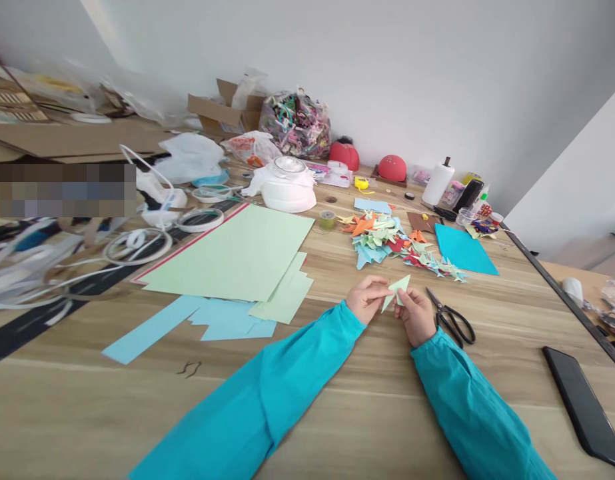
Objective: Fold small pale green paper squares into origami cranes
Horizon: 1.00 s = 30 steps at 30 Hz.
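Between my two hands is a small pale green folded paper piece (398, 291), its pointed tips sticking out up and down. My left hand (370, 298) pinches its left side with thumb and forefinger. On the other side my right hand (416, 315) grips it, thumb pressed against the paper. Just beyond lies a heap of folded paper cranes (380, 235) in orange, green, blue and red. Black-handled scissors (452, 319) rest right of my right hand, blades pointing away from me.
Green paper sheets (237, 253) and blue paper pieces (232, 319) lie to the left. A bright blue sheet (464, 248) is behind the scissors. A black phone (582, 400) sits at the right. Coiled white cable (137, 247), bags and a cardboard box (220, 113) crowd the far left.
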Each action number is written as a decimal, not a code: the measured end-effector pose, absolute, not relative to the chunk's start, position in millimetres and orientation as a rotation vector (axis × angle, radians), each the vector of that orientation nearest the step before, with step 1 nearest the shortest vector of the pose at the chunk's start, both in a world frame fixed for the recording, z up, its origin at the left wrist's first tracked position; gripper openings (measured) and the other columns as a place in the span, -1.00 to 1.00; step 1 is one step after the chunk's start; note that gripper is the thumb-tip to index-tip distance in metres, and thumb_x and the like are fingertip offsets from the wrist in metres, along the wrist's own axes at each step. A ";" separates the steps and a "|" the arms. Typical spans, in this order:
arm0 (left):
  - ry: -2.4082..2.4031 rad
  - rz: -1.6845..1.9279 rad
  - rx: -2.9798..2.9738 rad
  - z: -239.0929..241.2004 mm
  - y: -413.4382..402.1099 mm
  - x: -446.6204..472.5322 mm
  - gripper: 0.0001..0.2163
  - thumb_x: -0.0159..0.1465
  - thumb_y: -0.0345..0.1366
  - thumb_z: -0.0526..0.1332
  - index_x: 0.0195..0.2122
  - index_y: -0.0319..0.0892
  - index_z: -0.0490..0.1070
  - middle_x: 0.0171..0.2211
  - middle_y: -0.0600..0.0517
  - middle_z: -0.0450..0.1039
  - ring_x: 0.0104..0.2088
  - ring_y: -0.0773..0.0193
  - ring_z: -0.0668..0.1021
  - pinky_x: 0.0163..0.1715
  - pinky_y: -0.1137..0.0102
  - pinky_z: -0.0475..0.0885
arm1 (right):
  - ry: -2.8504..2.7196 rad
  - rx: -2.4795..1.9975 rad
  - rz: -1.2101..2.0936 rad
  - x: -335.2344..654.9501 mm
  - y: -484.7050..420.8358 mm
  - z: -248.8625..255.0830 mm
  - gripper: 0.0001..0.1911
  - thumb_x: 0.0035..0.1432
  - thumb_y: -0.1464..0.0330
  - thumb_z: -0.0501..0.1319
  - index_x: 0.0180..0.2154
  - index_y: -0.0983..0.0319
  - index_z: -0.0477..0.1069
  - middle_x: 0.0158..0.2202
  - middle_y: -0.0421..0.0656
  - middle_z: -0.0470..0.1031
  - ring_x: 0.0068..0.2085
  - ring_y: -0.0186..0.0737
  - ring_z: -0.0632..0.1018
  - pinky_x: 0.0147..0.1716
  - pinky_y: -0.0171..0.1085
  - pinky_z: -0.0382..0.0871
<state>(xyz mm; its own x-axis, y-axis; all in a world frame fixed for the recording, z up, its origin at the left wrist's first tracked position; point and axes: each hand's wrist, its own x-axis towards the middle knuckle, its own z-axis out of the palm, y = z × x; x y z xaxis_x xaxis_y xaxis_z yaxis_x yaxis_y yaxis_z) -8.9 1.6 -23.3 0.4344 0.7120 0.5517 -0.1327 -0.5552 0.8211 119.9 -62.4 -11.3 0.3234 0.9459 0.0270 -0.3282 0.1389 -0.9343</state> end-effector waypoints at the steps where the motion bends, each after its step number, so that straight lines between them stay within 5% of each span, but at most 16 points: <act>1: 0.474 1.240 1.864 -23.1 0.2 -9.1 -0.82 0.08 -0.44 0.15 -0.33 -0.17 0.52 -0.18 -0.10 0.37 -0.27 0.28 0.51 -0.23 0.36 0.45 | -0.753 -1.018 1.074 119.7 -62.7 -10.4 -0.77 -0.09 0.27 0.28 -0.55 0.28 0.34 -0.61 -0.26 0.38 -0.67 -0.47 0.31 -0.70 -0.43 0.14; 7: 0.483 1.276 1.882 -20.5 -2.1 -7.9 -0.85 0.08 -0.39 0.18 -0.35 -0.19 0.52 -0.25 -0.10 0.44 -0.27 0.25 0.52 -0.24 0.37 0.45 | -0.747 -0.977 1.102 120.2 -64.9 -5.7 -0.79 -0.09 0.28 0.28 -0.55 0.28 0.35 -0.61 -0.25 0.40 -0.66 -0.46 0.33 -0.69 -0.43 0.16; 12: 0.611 1.245 1.687 -22.1 -0.7 -5.4 -0.84 0.05 -0.30 0.22 -0.38 -0.24 0.51 -0.22 -0.15 0.46 -0.23 0.19 0.52 -0.31 0.38 0.47 | -0.674 -0.912 1.295 123.8 -65.8 0.2 -0.64 0.00 0.08 0.11 -0.49 0.25 0.38 -0.59 -0.18 0.43 -0.58 -0.31 0.43 -0.66 -0.36 0.26; 19: 0.575 1.151 1.681 -17.5 -8.0 -5.9 -0.86 0.02 -0.31 0.25 -0.42 -0.24 0.51 -0.27 -0.12 0.49 -0.26 0.22 0.52 -0.25 0.37 0.45 | -0.733 -1.110 1.132 117.2 -65.4 -1.1 -0.82 -0.16 0.29 0.30 -0.52 0.29 0.43 -0.67 -0.24 0.40 -0.66 -0.38 0.34 -0.71 -0.38 0.18; 30: 0.651 1.116 1.520 -16.2 -11.6 -3.4 -0.84 0.00 -0.27 0.25 -0.45 -0.27 0.46 -0.38 -0.07 0.46 -0.36 0.26 0.50 -0.35 0.40 0.46 | -0.787 -1.144 1.054 117.7 -65.4 -8.7 -0.80 -0.18 0.29 0.32 -0.49 0.29 0.48 -0.61 -0.20 0.47 -0.64 -0.37 0.36 -0.67 -0.36 0.19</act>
